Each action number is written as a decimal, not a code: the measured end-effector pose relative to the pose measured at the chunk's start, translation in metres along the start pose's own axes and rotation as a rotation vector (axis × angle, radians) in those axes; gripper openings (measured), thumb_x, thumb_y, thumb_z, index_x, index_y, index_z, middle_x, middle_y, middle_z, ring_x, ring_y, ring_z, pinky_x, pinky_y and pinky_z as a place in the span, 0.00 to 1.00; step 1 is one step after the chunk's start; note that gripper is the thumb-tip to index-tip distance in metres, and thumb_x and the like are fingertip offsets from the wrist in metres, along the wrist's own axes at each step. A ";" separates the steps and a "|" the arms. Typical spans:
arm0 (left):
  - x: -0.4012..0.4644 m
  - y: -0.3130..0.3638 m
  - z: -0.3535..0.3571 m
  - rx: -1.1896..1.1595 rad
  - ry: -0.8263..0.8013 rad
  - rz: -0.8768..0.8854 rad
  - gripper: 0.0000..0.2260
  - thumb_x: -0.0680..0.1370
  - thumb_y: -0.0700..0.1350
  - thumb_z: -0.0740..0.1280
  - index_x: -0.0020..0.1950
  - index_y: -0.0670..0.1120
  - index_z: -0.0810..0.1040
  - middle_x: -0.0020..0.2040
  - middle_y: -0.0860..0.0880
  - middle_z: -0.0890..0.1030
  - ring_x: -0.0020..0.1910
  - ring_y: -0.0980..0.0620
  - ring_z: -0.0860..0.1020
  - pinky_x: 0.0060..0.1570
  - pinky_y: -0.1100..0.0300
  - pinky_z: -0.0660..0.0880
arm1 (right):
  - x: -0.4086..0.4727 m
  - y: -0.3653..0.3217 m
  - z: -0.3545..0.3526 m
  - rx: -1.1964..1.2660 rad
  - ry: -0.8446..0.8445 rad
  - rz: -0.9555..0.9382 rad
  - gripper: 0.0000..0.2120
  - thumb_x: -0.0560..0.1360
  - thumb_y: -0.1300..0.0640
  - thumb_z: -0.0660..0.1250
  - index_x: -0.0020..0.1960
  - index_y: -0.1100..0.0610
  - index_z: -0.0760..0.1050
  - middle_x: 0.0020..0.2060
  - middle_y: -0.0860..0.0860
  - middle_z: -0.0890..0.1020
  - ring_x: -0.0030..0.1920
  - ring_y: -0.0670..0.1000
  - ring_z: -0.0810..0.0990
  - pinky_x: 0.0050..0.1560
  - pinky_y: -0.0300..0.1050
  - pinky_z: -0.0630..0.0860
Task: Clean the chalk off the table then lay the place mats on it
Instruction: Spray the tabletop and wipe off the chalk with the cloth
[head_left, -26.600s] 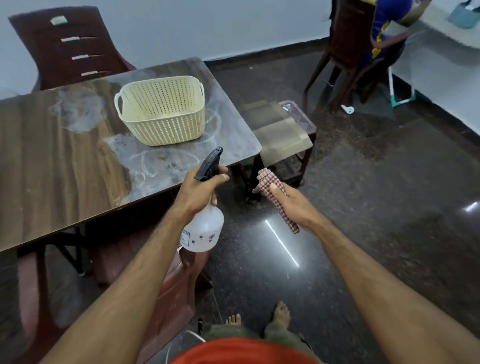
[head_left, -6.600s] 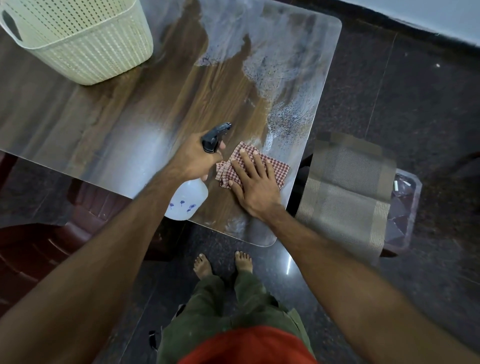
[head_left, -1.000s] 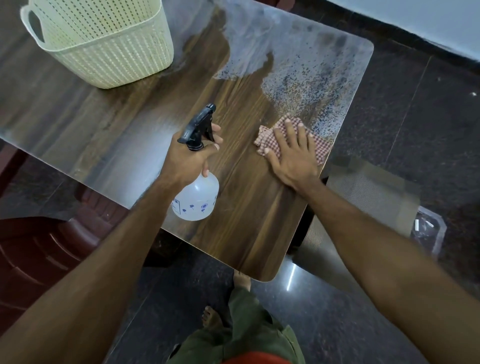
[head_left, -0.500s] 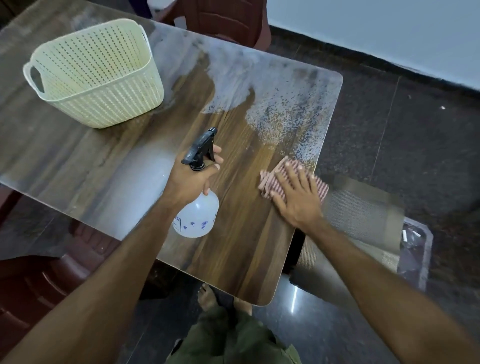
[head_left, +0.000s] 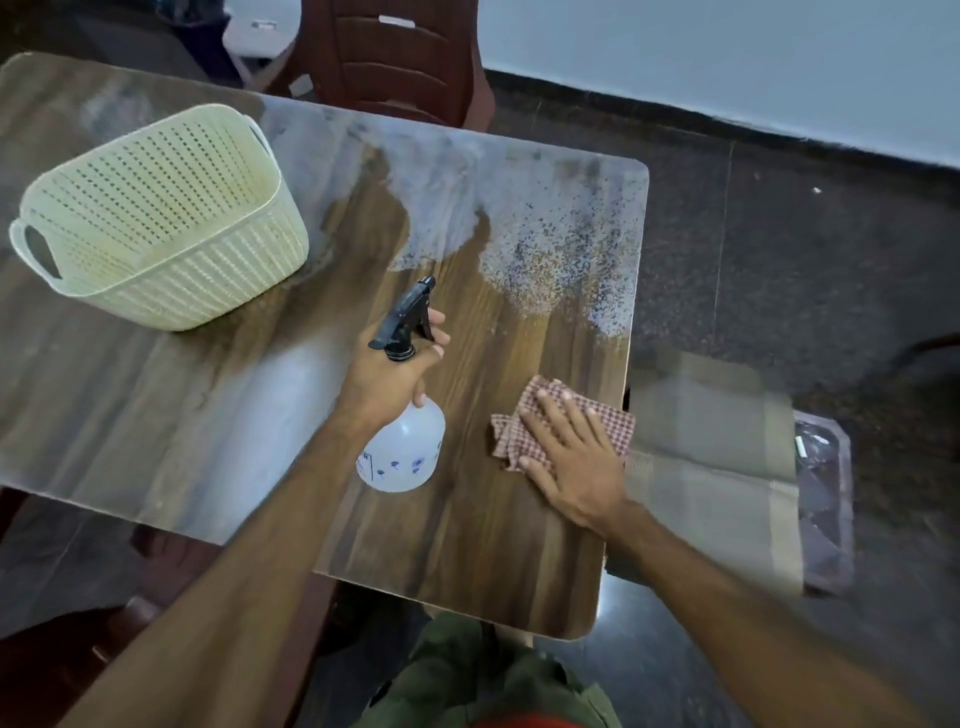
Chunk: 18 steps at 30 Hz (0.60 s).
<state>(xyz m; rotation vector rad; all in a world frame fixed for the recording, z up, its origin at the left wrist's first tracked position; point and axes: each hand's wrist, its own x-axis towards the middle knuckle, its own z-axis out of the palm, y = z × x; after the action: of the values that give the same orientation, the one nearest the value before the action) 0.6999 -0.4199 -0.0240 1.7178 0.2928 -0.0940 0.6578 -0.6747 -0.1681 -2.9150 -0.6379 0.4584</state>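
The left hand (head_left: 387, 382) grips a spray bottle (head_left: 402, 452) over the table (head_left: 467, 545); the right hand (head_left: 574, 462), fingers flat, presses a checked cloth (head_left: 618, 428) near its edge. A cream basket (head_left: 156, 223) stands beside the chalk haze (head_left: 550, 223), and place mats (head_left: 711, 467) lie on a stool (head_left: 826, 499) just beyond.

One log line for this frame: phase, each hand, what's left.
phase: wiping | left hand: grips spray bottle | right hand: flat on cloth | left: chalk at far table corner; mats not laid

One basket (head_left: 156, 223), one cloth (head_left: 618, 431), one bottle (head_left: 402, 457)
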 end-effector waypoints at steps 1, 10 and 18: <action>0.005 0.001 -0.004 0.001 -0.009 0.002 0.10 0.77 0.31 0.67 0.54 0.44 0.78 0.47 0.45 0.82 0.19 0.51 0.68 0.25 0.61 0.72 | 0.007 0.010 -0.004 -0.009 0.015 0.052 0.32 0.80 0.33 0.40 0.81 0.44 0.45 0.80 0.48 0.43 0.80 0.54 0.40 0.78 0.56 0.39; 0.047 -0.009 -0.024 0.041 -0.092 0.021 0.10 0.77 0.32 0.67 0.56 0.40 0.78 0.47 0.45 0.82 0.20 0.50 0.68 0.25 0.61 0.71 | 0.139 0.038 -0.047 0.049 0.122 0.402 0.32 0.81 0.36 0.42 0.81 0.49 0.46 0.80 0.54 0.44 0.79 0.59 0.41 0.77 0.59 0.39; 0.084 0.003 -0.016 0.010 -0.144 0.046 0.10 0.76 0.29 0.67 0.55 0.39 0.77 0.47 0.42 0.81 0.20 0.45 0.69 0.29 0.55 0.74 | 0.064 -0.035 -0.007 0.024 0.076 0.072 0.30 0.82 0.35 0.46 0.80 0.46 0.51 0.80 0.49 0.49 0.80 0.55 0.44 0.78 0.58 0.47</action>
<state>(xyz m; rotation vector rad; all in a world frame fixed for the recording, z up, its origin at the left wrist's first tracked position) 0.7795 -0.3928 -0.0373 1.7170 0.1465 -0.1847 0.7024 -0.6163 -0.1720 -2.9246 -0.5155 0.3588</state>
